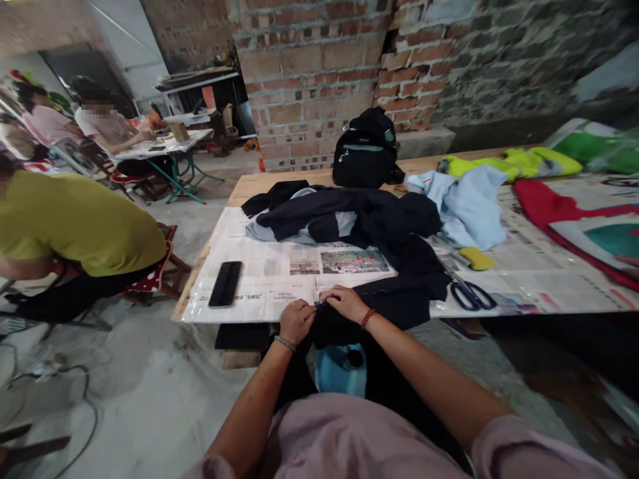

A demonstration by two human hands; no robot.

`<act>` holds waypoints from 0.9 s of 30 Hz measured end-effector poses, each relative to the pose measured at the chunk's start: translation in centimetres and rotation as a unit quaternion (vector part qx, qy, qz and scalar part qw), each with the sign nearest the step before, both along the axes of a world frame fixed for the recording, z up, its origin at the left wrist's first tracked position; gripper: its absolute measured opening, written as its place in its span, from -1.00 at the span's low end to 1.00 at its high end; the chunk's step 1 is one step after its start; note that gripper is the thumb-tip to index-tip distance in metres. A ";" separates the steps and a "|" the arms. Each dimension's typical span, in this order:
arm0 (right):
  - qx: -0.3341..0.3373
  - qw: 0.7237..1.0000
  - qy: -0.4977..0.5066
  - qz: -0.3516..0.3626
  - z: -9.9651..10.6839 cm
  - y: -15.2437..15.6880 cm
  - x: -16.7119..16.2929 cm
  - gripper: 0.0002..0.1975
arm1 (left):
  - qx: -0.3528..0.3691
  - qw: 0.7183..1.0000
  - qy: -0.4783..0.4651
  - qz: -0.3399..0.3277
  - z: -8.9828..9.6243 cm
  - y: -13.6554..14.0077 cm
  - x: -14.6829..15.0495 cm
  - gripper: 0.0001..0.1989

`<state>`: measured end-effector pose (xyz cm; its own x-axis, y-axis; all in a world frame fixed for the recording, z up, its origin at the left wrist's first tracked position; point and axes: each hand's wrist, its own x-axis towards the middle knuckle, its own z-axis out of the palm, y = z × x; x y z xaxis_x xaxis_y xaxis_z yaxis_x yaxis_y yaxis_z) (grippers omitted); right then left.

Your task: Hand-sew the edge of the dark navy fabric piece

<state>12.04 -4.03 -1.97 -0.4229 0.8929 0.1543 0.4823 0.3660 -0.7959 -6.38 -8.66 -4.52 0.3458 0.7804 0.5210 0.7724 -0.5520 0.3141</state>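
Dark cloth (399, 296) lies over the near table (254, 183) edge, its border seemingly pinched by the left hand (297, 321) and right hand (345, 303), nearly together, probably keeping it taut. Phone (225, 285) at nine o'clock and scissors (472, 297) at three seem placed within reach; the backpack (367, 150), at one, sits farther, likely out of the way.

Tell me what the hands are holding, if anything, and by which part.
Dark cloth: the left hand and right hand pinch it close together at its left end. Which part of the cloth that is cannot be told.
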 end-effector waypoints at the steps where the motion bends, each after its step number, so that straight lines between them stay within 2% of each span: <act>1: 0.006 1.000 -0.006 0.001 -0.1 0.0 0.0 -0.78 | 0.000 1.000 0.002 0.000 0.0 0.0 0.0 -0.87; 4: 0.027 0.999 -0.027 0.002 -0.3 0.0 -0.1 -0.78 | 0.001 1.000 0.006 0.006 0.1 0.0 0.1 -0.87; 10: 0.025 1.000 -0.016 -0.002 -0.3 0.0 0.1 -0.76 | 0.000 1.000 0.005 0.006 0.1 0.1 0.2 -0.86; 21: 0.075 0.995 -0.049 0.032 -0.4 0.2 0.1 -0.78 | -0.015 1.000 -0.001 0.019 0.6 0.0 0.4 -0.85; 27: 0.085 0.991 -0.088 0.056 0.2 0.5 -0.1 -0.79 | -0.027 0.999 -0.009 0.026 0.6 0.0 0.4 -0.85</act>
<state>11.97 -3.56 -1.76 -0.5522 0.8058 0.2140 0.5563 0.5473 -0.6253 -5.94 -8.68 -3.90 0.2962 0.8237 0.4835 0.7934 -0.4940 0.3556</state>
